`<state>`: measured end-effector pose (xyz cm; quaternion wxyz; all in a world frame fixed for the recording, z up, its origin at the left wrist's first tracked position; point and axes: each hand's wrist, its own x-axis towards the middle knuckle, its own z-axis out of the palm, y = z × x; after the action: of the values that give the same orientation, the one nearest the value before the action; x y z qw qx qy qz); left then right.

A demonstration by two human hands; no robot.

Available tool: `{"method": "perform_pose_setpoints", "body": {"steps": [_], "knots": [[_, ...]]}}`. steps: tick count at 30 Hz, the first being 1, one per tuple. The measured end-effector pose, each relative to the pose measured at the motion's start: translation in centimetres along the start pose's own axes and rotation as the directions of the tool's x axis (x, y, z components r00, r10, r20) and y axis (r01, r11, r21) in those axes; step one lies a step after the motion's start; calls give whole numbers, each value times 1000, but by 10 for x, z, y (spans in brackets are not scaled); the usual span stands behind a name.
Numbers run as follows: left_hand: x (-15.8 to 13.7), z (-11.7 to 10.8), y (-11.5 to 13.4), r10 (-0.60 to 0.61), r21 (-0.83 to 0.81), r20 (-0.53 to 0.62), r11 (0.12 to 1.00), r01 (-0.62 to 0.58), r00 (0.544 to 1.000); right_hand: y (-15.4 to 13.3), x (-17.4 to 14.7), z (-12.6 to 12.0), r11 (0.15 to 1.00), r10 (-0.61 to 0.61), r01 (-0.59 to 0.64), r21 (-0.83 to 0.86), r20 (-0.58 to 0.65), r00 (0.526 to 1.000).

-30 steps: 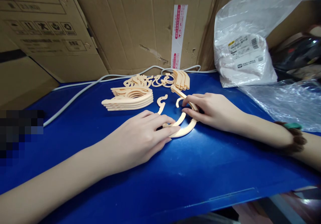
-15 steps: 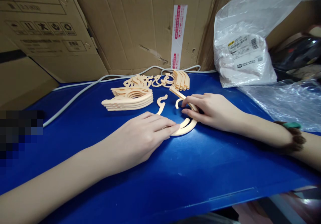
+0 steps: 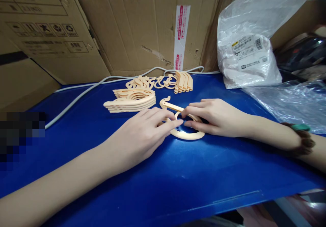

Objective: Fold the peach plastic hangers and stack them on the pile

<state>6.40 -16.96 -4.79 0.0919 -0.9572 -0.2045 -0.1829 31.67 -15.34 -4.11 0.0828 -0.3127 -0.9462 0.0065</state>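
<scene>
A cream plastic folding hanger (image 3: 187, 136) lies on the blue table between my hands, with a curved arm along its near side. At its upper left is a small hook end (image 3: 165, 99), where a straight arm (image 3: 173, 107) now meets it. My left hand (image 3: 150, 130) is closed on the hanger's left side, thumb and fingers pinching near the curved arm; its far fingers hide part of it. My right hand (image 3: 214, 116) pinches the right side, where the straight and curved arms come together under the fingers.
Behind my left hand is a stack of cream folded hangers (image 3: 132, 101). Loose hook pieces (image 3: 141, 82) and a row of curved arms (image 3: 184, 81) lie farther back. A white cable (image 3: 96, 83) runs along cardboard boxes (image 3: 142, 33). A plastic bag (image 3: 247, 54) stands at the right.
The straight arm has swung left and down from pointing at the row of curved arms, and its end now lies against the hook end. Both hands shifted slightly and keep their hold.
</scene>
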Motion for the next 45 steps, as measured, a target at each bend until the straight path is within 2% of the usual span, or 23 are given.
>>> {"method": "perform_pose_setpoints", "body": {"steps": [4,11,16,24,27,29,31,33,36,42,45], "knots": [[1,-1,-2,-84,32,-23,996,84,996,-3,-1,0,997,-74,74,6,-15,997],[-1,-5,-1,-102,10,-2,995,102,995,-4,-3,1,993,-118,119,25,-38,992],[-2,-3,-3,-134,25,7,991,134,991,-14,-4,-2,978,-167,169,121,-21,986],[0,-2,1,-237,-126,67,962,244,969,-35,-4,5,961,-266,268,61,-39,963],[-1,-2,3,-284,-192,71,937,292,956,-36,-3,7,947,-296,305,106,-91,951],[-1,-3,4,-298,-230,75,923,308,951,-34,-3,6,938,-287,314,146,-177,941],[0,-5,5,-280,-262,89,919,294,956,-29,-2,4,944,-237,288,164,-276,932],[0,-7,7,-235,-298,107,919,257,966,-21,0,2,963,-152,213,165,-322,934],[2,-6,9,-159,-340,103,922,185,982,-9,5,2,975,-55,112,192,-279,959],[5,2,13,-66,-308,17,949,68,998,1,16,12,953,-112,124,275,-58,992],[5,1,15,-34,-215,7,976,34,999,0,16,13,971,-115,121,206,-40,993]]}}
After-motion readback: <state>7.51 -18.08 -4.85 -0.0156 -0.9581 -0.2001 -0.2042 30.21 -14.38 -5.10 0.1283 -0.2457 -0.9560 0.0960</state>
